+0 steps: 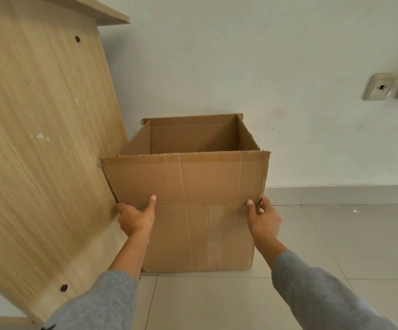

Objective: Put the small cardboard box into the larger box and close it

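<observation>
The larger cardboard box [200,234] stands on the tiled floor against the wall, its top open. Its near flap [183,179] is raised upright, blocking most of the inside from view. My left hand [134,216] grips the flap's lower left corner, thumb on the front face. My right hand [263,216] pinches the flap's lower right edge. The far and side flaps [193,127] stand up too. The small cardboard box is not visible; what lies inside the larger box is hidden.
A wooden desk side panel [40,139] rises close on the left, touching the box. A white wall [288,67] with two sockets [381,86] is behind. Light floor tiles [348,246] spread to the right and front.
</observation>
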